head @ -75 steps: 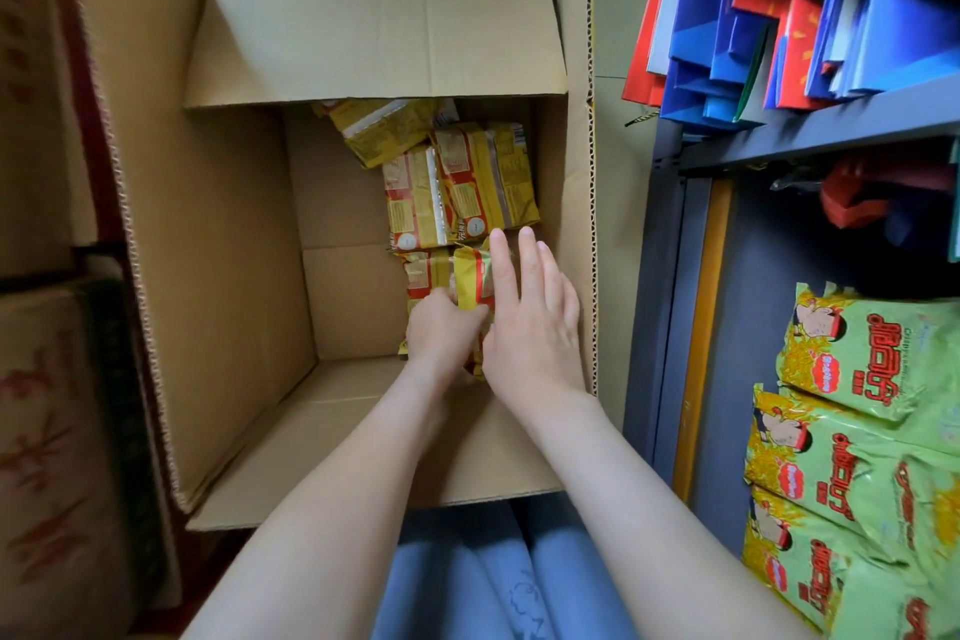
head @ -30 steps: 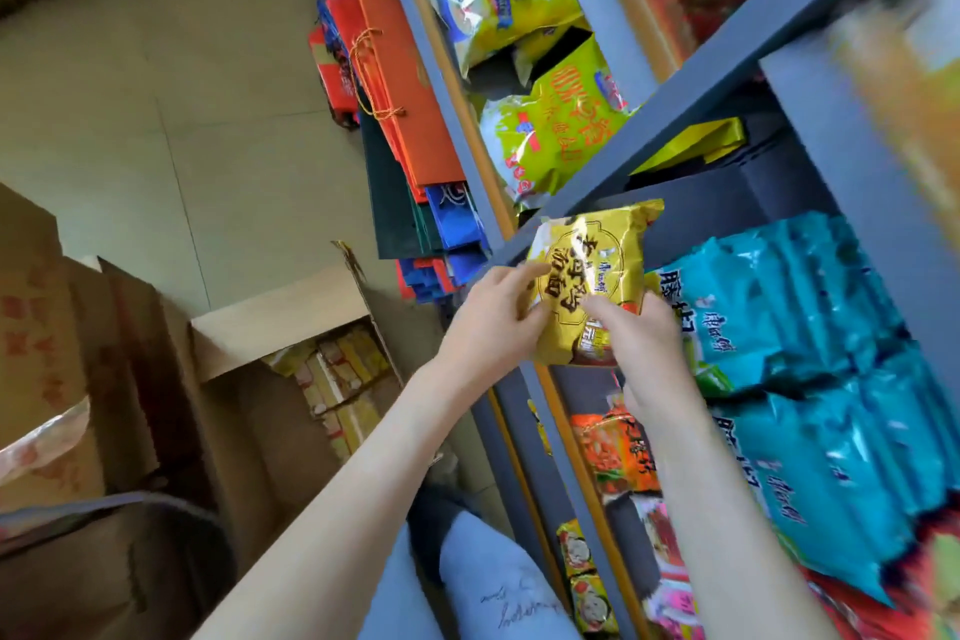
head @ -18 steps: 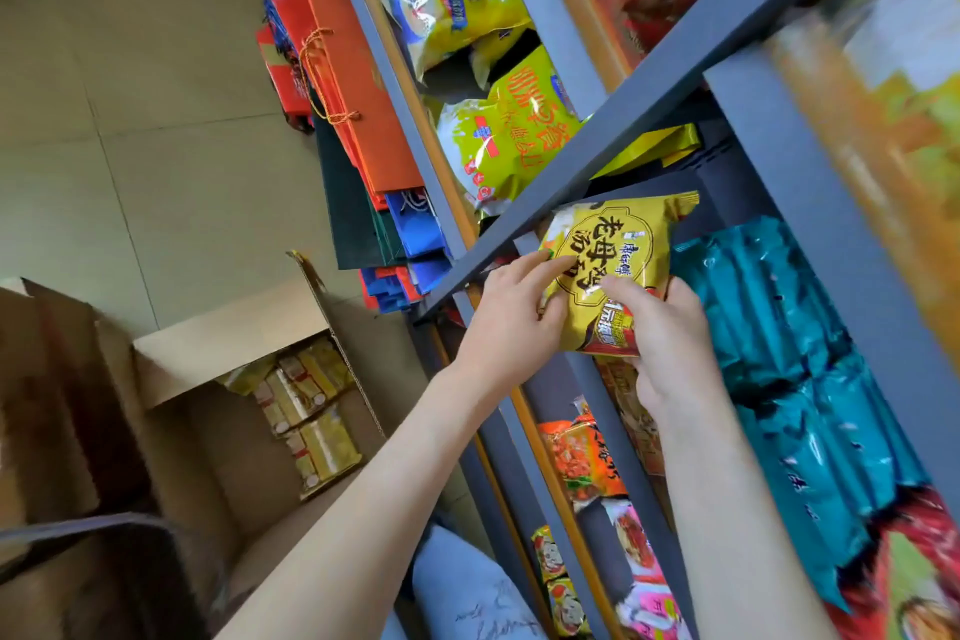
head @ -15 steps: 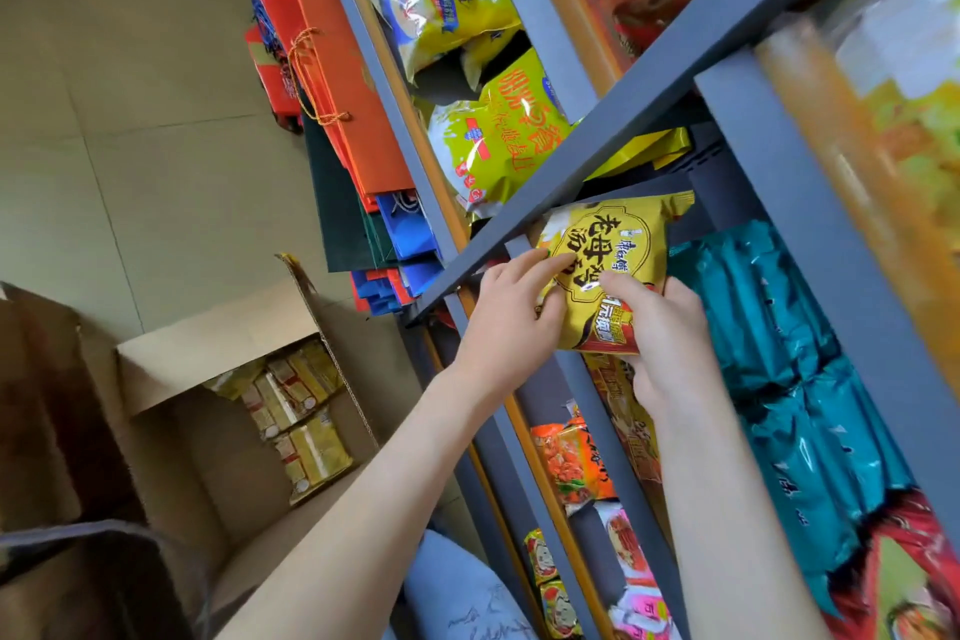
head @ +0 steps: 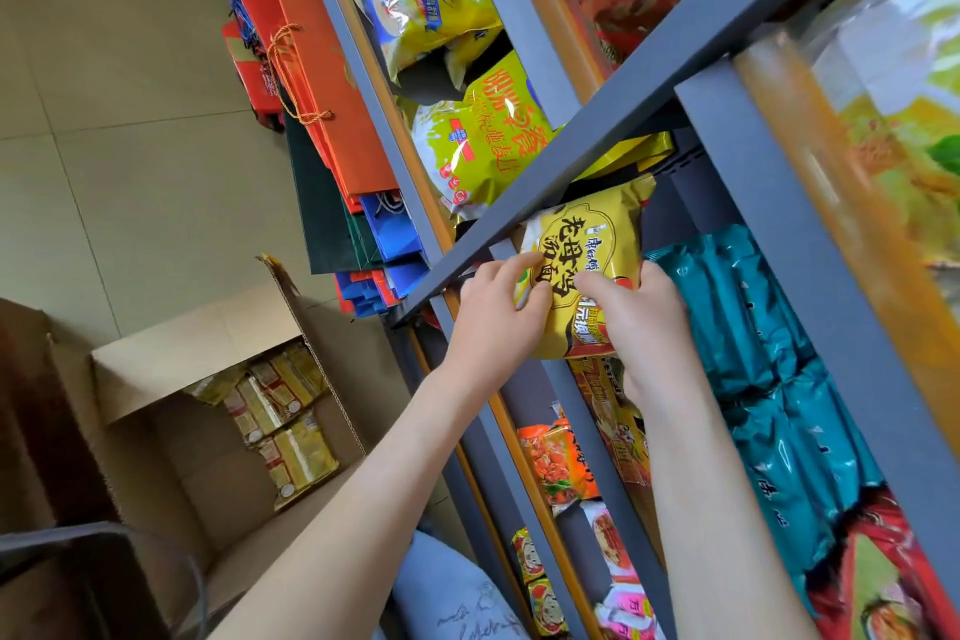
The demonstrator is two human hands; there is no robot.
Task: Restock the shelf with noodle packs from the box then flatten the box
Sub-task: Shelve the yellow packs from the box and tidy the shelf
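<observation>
two hands on one pack. left fingers (head: 511,270) bent over the pack's (head: 589,244) left edge, index laid along the printed face. right thumb over the front, right fingers (head: 597,283) wrapped round the lower right edge, tips out of sight behind. so the left hand (head: 493,322) and the right hand (head: 647,327) both clamp it, one to each side.

where: pack upright, a little tilted, at the front edge of the shelf (head: 524,379). its top is tucked under the grey rail (head: 571,172) of the level above and its bottom is not yet past the edge. teal packs (head: 753,338) just beside it on the right, the right hand between the two. cannot tell if the pack's foot rests on the board.

step, as i read it: restocking, mid-placement. next move likely calls for a push straight back into the gap at the shelf's left end, keeping clear of the rail, then letting go.

pack looks: yellow foil, dark characters in a rounded panel, red band low down, crimped top seam. soft, puffed, will dent under a hard squeeze.

outward: box (head: 171,359) on the floor, flaps open, loose packs (head: 280,421) lying along its far wall. so more trips, flattening well off.
</observation>
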